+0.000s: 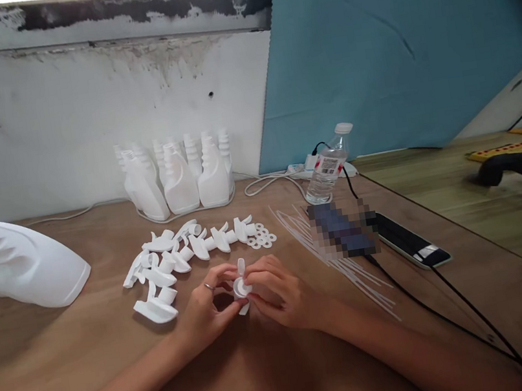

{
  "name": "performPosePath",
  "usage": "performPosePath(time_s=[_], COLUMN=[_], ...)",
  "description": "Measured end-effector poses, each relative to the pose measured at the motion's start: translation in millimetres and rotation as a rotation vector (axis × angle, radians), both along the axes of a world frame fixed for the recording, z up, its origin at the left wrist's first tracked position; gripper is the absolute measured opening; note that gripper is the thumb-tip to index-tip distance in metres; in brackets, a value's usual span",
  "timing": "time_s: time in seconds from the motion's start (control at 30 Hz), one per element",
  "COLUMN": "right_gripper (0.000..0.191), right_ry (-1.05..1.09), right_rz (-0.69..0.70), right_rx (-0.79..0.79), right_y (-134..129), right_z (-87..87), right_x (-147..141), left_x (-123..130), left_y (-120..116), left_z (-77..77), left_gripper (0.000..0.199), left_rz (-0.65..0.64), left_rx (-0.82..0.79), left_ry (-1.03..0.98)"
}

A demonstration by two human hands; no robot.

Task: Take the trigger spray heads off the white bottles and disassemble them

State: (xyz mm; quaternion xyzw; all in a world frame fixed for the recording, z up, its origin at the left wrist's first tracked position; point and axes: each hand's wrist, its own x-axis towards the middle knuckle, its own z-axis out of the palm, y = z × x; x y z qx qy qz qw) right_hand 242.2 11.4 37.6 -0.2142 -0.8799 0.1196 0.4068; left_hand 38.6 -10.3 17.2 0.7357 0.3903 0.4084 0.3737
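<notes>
A white trigger spray head (242, 288) is held over the table, its round collar opening turned up toward me. My left hand (207, 305) grips it from the left, with a ring on one finger. From the right, the fingertips and thumb of my right hand (282, 291) close on the collar's edge. A white disc or ring shows inside the opening; whether my right fingers hold it too, I cannot tell. Just beyond my hands lie several more spray heads (199, 247) in a curved row, beside a cluster of small white washers (262, 238).
Several white bottles (181, 184) stand by the wall. A larger spray bottle (20, 257) leans in at left. Thin white tubes (329, 257) lie to the right, near a water bottle (328, 169), a phone (409, 240), a blurred item and black cables (419, 302).
</notes>
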Motion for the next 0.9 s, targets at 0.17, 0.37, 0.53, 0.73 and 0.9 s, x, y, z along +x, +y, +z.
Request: performPosePath(time_s=[0.17,0.37,0.53,0.73,0.9], right_gripper=[0.02,0.016,0.021,0.015,0.018], right_ry=[-0.004,-0.08,-0.156,-0.202,-0.256], right_rz=[0.012,-0.008,-0.058,-0.09,-0.22], right_rx=[0.005,0.047,0.1,0.227,0.257], right_y=[1.2,2.6,1.4,-1.5,-7.9], right_z=[-1.7,-3.5,-3.1,-1.5,-3.6], right_x=[0.4,3.4,3.5,-0.6,-5.5], left_x=[-1.8,-2.1,-1.8,-2.0,-1.5], left_y=[0.3,3.0,3.9,4.7,3.6], left_z=[-0.2,3.1,7.7,8.9,3.6], left_gripper=[0.03,0.02,0.019,0.02,0.02], left_rz=[0.051,-0.001,-0.035,-0.067,-0.014], left_rx=[0.094,0.293,0.388,0.503,0.436], left_ry=[0.076,0.138,0.184,0.229,0.229])
